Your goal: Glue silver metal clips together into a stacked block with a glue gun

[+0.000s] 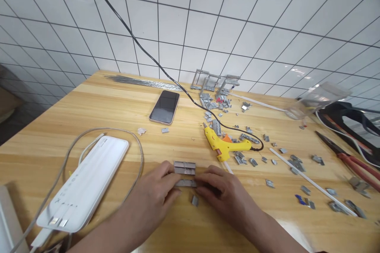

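Between my hands lie two short grey metal pieces: a ridged upper one (184,168) and a narrow lower strip (185,183). My left hand (158,185) is closed at their left ends, its fingertips pinching the lower strip and its index finger beside the upper piece. At the right end, my right hand (224,187) has its fingers bent together on the lower strip; its fingertips partly hide that end. Just below, a small loose grey metal piece (194,200) rests on the wooden table near my right thumb.
A yellow glue gun (225,144) with a black cord lies beyond my right hand, among scattered metal bits. Small metal frames (227,83) stand by the tiled wall. A phone (165,106), a white power bank (86,183) and red-handled pliers (346,156) lie around.
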The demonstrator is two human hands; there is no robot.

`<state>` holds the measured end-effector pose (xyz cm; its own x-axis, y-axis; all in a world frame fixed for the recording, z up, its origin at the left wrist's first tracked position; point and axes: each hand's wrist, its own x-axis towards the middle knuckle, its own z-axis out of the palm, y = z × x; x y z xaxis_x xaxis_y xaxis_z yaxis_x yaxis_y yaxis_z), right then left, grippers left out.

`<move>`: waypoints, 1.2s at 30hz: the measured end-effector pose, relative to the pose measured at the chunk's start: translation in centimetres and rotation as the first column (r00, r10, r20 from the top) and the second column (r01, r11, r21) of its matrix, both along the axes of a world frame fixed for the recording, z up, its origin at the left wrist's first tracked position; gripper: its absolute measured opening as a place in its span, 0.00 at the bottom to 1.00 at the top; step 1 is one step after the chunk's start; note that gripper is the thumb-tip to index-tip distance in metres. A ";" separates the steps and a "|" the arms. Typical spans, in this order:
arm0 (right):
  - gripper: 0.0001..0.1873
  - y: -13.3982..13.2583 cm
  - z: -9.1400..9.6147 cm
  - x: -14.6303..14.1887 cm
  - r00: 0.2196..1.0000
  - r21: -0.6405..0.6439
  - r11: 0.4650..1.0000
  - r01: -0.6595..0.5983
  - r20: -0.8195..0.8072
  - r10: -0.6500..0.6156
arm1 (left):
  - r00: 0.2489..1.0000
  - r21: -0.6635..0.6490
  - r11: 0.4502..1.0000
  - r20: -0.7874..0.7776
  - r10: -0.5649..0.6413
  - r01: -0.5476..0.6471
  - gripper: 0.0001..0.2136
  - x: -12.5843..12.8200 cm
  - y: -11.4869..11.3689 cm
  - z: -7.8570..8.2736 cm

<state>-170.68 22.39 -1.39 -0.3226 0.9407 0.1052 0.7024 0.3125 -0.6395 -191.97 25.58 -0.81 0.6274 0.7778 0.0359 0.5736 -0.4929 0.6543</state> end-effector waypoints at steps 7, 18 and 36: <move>0.07 0.2 -0.3 -0.2 1.000 0.028 1.000 0.000 -0.030 0.001 | 0.996 -0.044 0.998 -0.085 0.039 -0.043 0.09 -0.4 0.1 0.1; 0.07 0.2 -0.7 -0.6 0.999 0.074 0.997 -0.011 -0.046 0.015 | 0.991 -0.084 0.996 -0.136 0.013 -0.025 0.10 -0.5 0.5 0.1; 0.07 0.2 -1.1 -0.5 0.999 0.123 0.991 0.044 -0.024 -0.041 | 0.993 -0.023 0.999 -0.110 0.029 -0.031 0.10 0.1 0.5 0.0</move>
<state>-171.19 22.63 -2.45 -0.2791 0.9327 0.2283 0.7031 0.3605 -0.6129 -191.88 26.08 -0.84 0.6029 0.7962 -0.0512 0.6571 -0.4591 0.5979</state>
